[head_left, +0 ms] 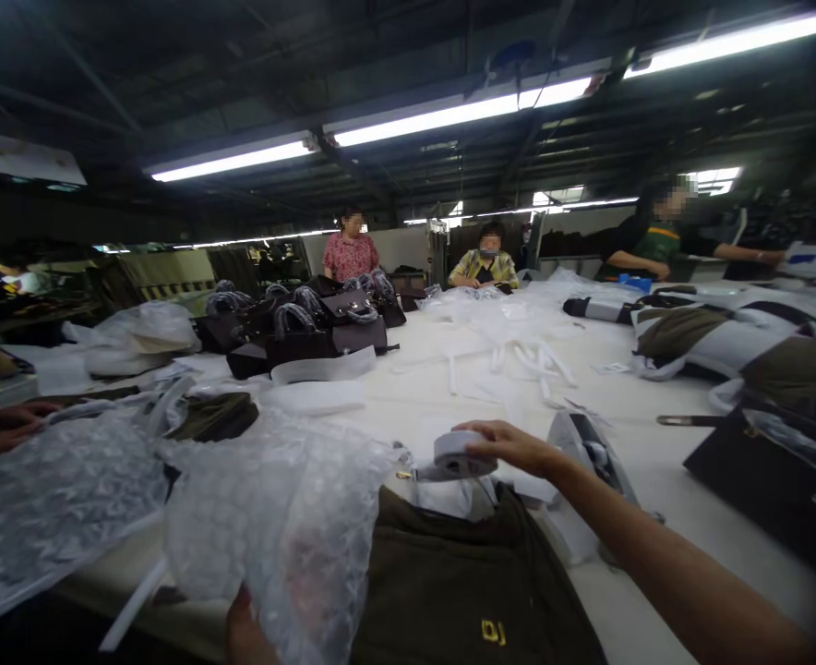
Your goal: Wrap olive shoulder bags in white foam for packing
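Observation:
My right hand (509, 445) grips a roll of whitish tape (458, 453) from its right side, above the top edge of a dark olive bag (463, 573). The bag has gold letters on its lower front, with white wrapping near its opening. At the lower left, my left hand (248, 633) pinches a sheet or sleeve of bubble wrap (270, 517). Its thumb shows in front, and the other fingers appear blurred through the plastic. The bubble wrap hangs against the bag's left side. Just right of the roll stands a grey device (592, 453), which looks like a tape dispenser.
Another person's hands (10, 425) touch more bubble wrap (68, 499) at the left. Dark handbags (311, 323) crowd the table's far left. White strips (539, 365) lie mid-table (414, 356). Olive bags (796, 360) and a black bag (774, 480) lie right. Several people work beyond.

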The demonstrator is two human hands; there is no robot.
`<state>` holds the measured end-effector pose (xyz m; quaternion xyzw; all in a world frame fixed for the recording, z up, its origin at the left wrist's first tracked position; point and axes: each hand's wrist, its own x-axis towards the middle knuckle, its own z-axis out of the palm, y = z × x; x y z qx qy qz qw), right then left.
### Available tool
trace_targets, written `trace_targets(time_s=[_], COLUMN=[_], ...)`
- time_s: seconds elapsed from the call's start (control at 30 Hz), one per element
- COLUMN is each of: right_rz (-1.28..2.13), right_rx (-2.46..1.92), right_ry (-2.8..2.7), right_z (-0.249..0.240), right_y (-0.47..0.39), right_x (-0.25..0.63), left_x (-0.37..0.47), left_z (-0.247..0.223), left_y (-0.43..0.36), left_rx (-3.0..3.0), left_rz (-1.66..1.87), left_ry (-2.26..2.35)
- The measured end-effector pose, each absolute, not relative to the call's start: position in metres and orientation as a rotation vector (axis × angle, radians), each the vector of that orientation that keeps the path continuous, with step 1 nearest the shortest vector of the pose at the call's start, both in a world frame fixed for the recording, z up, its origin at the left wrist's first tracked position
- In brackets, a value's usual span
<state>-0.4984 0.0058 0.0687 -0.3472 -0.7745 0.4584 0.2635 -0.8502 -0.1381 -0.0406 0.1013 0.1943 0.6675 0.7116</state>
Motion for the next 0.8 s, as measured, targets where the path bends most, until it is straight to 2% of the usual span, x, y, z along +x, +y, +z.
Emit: trace_targets(time_s=[0.1,0.2,0.4,0.5,0.67,0.8], right_rz=[1.692,1.808,1.86,1.732,1.533,1.485], right_rx=[-0.86,-0.887,-0.801,-0.816,-0.733,-0.744], right_ry=[-1.418,-1.062,-1.033,-0.717,-0.198,-0.439], right_z=[0.078,0.079,0.089,0.085,0.048,0.027], right_y=[0.003,-0.014,-0.056,-0.072,-0.093,-0.109], right_x=[-0.492,-0.495,-0.51,-0.523,-0.551,-0.572], left_x=[-0.852,-0.845,-0.832,-0.824,-0.805,-0.798], left_z=[-0.04,-0.021,0.034,0.051,0.052,0.047], left_y=[-0.144,-0.144,-0.115,-0.102,-0.106,-0.122], left_rx=[0.215,0.04,0.028,0.117,0.102,0.267], left_rz=[1.505,1.571,1.767,1.829,1.825,1.849], left_ry=[0.514,0.671,0.722,0.671,0.632,0.575])
